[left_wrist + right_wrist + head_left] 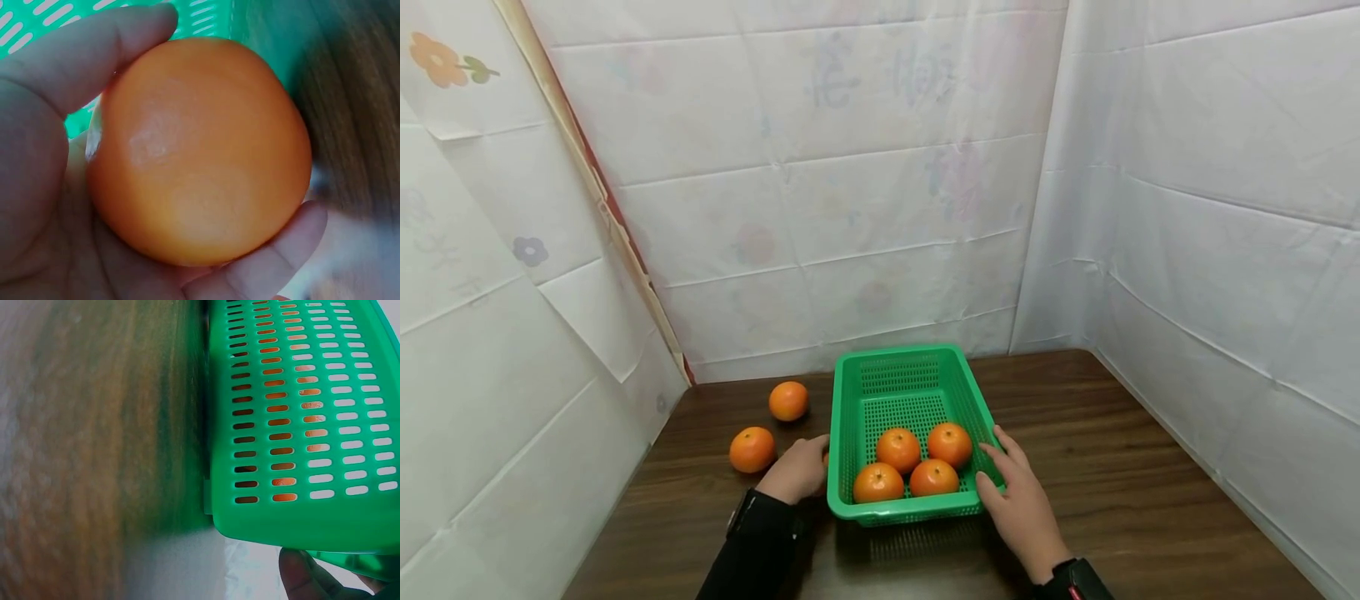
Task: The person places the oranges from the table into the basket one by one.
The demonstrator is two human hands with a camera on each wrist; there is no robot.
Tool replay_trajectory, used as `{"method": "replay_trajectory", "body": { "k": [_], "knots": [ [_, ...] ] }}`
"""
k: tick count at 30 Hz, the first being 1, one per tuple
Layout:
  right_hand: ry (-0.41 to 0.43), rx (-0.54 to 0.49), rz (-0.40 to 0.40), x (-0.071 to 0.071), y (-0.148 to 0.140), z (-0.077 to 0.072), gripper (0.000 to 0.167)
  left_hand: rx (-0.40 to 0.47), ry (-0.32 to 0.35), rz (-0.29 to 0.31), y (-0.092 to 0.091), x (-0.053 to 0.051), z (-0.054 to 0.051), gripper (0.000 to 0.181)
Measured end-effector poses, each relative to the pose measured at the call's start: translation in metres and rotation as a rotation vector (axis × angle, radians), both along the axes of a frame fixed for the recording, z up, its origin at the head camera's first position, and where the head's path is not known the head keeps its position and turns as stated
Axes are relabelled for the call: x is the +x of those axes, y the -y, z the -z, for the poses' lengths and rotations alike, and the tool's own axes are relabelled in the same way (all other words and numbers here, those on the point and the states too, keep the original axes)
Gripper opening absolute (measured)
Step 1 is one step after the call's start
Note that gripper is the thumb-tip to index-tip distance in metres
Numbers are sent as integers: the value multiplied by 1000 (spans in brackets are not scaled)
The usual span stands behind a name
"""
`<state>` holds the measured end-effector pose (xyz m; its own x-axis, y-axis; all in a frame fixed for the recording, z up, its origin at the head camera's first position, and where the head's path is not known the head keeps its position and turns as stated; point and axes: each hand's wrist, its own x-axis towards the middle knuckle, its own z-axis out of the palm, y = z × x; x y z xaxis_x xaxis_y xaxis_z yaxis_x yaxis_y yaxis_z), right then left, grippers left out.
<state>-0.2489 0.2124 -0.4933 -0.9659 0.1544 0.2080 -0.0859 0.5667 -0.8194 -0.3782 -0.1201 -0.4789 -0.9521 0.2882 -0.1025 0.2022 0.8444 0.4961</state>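
Note:
A green plastic basket [897, 504] with slotted walls stands on the table, several oranges [898, 450] lying in its near half. Just left of the basket, my left hand [797, 471] grips another orange [200, 150], its thumb and fingers curled round the fruit. In the head view that orange is mostly hidden by the hand and the rim. My right hand [1018, 508] lies at the basket's near right corner, fingers spread along the rim. The right wrist view shows its thumb [297, 569] against the rim's edge.
Two loose oranges, one nearer [752, 450] and one farther [788, 401], lie on the dark wooden table [1120, 483] left of the basket. White sheeting [850, 208] encloses the table at the back and both sides.

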Motion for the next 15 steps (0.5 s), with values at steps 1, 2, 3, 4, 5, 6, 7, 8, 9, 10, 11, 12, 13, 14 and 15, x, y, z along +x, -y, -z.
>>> {"method": "replay_trajectory", "body": {
  "k": [1,2,3,4,5,6,7,8,9,10,11,12,13,14,15],
  "knots": [
    [1,-1,-1,0,0,0,46,-6,-7,-4,0,0,0,42],
    [0,-1,0,0,0,0,46,-11,-15,-8,-1,1,0,41],
    [-2,1,2,1,0,0,46,-19,-24,-11,-1,2,1,40],
    [-2,1,3,1,1,0,46,-19,-31,-12,-1,2,1,39],
    [-3,1,4,0,1,0,46,-17,-39,-7,-2,2,1,37],
    [-4,1,6,0,1,0,46,-19,-47,-4,-2,3,0,35],
    [-4,0,7,0,1,0,46,-18,-53,-1,-2,4,0,32],
    [-5,2,9,0,1,1,46,-16,-55,-1,-3,4,0,30],
    [-5,3,10,0,1,1,46,-12,-58,-1,-3,5,-1,27],
    [-3,2,10,0,1,1,46,-6,-57,-3,-3,6,-2,25],
    [-4,4,11,0,1,1,46,-4,-57,-8,-3,8,-2,24],
    [-3,6,11,0,1,1,46,-7,-58,-16,-3,8,-3,23],
    [-3,7,11,0,1,1,46,-7,-59,-23,-3,9,-3,22],
    [-4,10,10,0,1,0,46,-7,-61,-30,-3,10,-4,22],
    [-4,9,8,0,1,0,46,-9,-63,-34,-3,10,-4,21]
  ]
}}
